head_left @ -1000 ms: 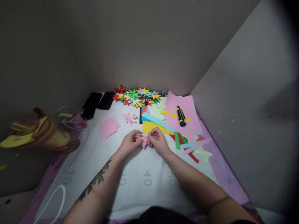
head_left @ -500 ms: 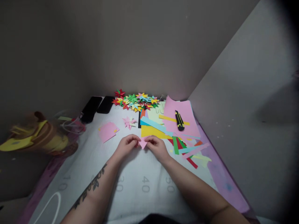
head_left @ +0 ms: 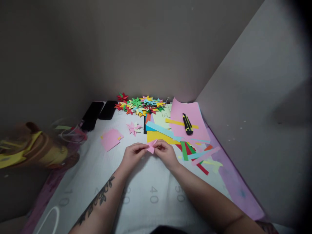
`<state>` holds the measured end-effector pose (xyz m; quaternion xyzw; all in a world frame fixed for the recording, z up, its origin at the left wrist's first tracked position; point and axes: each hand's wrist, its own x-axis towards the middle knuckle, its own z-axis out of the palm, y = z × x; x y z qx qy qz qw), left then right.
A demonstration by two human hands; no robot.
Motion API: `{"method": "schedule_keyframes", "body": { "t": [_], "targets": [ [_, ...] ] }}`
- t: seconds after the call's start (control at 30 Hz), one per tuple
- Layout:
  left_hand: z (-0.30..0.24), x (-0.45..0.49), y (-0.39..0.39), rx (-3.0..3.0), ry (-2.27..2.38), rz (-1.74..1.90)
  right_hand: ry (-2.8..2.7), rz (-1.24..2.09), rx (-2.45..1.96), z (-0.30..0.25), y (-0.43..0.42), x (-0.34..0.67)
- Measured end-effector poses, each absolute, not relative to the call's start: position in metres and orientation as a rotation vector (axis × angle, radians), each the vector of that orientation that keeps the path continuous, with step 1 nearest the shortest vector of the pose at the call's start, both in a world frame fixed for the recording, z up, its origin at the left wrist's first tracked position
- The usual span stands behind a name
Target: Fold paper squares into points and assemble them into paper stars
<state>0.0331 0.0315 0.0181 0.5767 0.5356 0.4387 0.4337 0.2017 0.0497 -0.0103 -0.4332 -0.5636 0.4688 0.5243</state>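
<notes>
A small folded pink paper piece (head_left: pixel 151 147) is pinched between both my hands just above the white mat (head_left: pixel 146 191). My left hand (head_left: pixel 133 155) grips its left side with closed fingers. My right hand (head_left: pixel 165 152) holds the right side the same way. Behind my hands lies a small pink paper star (head_left: pixel 133 127), and a pink square of paper (head_left: pixel 110 139) lies to the left. To the right lies a stack of coloured sheets (head_left: pixel 170 125), its top pink sheet bearing a black and yellow utility knife (head_left: pixel 187 124).
A heap of multicoloured paper stars (head_left: pixel 141 104) lies at the back wall. Two black phones (head_left: pixel 98 112) sit at the back left. Loose paper strips (head_left: pixel 197 154) are scattered on the right. A brown and yellow object (head_left: pixel 29 149) lies at the left edge. Grey walls close in on the table.
My hands have turned and refolded the pink piece slightly; it now points more upward. The camera view shifted a little.
</notes>
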Motion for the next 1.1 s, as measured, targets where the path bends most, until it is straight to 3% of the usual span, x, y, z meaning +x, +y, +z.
{"method": "schedule_keyframes", "body": {
  "t": [0.47, 1.1],
  "targets": [
    [0.016, 0.033, 0.03, 1.566, 1.345, 1.234, -1.395, 1.017, -1.014, -0.005, 0.048, 0.202],
    [0.011, 0.051, 0.029, 1.185, 1.347, 1.236, -0.891, 1.274, -1.011, -0.011, 0.045, 0.189]
  ]
}}
